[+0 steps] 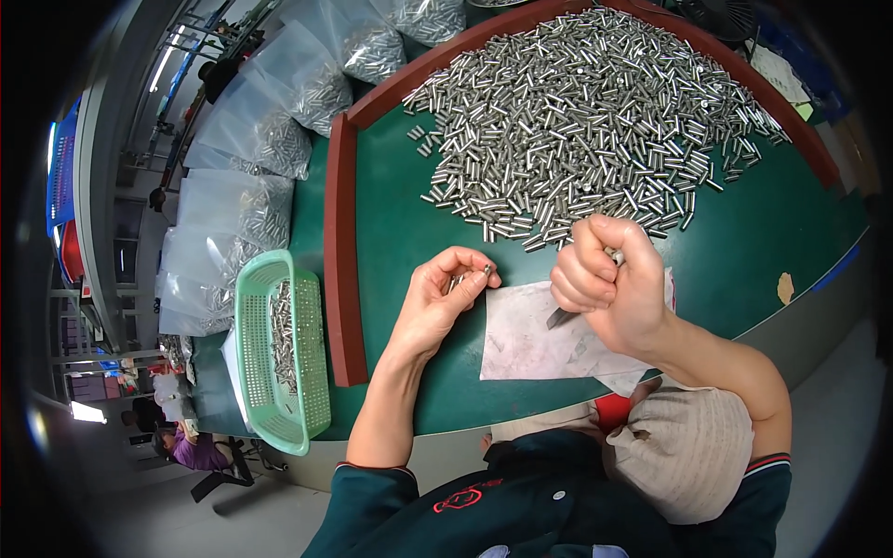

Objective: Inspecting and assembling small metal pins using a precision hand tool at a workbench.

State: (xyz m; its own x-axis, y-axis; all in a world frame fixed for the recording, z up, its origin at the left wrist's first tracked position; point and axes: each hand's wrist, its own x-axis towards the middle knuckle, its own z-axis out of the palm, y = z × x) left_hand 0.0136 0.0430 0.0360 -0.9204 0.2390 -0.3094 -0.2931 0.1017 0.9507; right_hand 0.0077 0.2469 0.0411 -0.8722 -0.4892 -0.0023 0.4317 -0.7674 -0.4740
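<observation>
My left hand [430, 302] is closed in a pinch over the green tabletop, with small silvery metal pins [456, 281] between its fingers. To its right, my right hand [609, 284] is curled into a fist around a tool. Only a short, flat, dark end of that tool [562, 318] shows below the fist, so its kind is unclear. Something pale also peeks out by the right thumb. Beneath the right hand lies a stained whitish cloth [517, 339]. A wide heap of loose metal pins [595, 121] spreads just beyond both hands.
Dark red rails [345, 279] border the green table [391, 214]. Left of them stands a green plastic basket [318, 386] holding some pins. Clear bags of metal parts [270, 144] line the left and far side. Farther left, a person in purple [200, 453] sits.
</observation>
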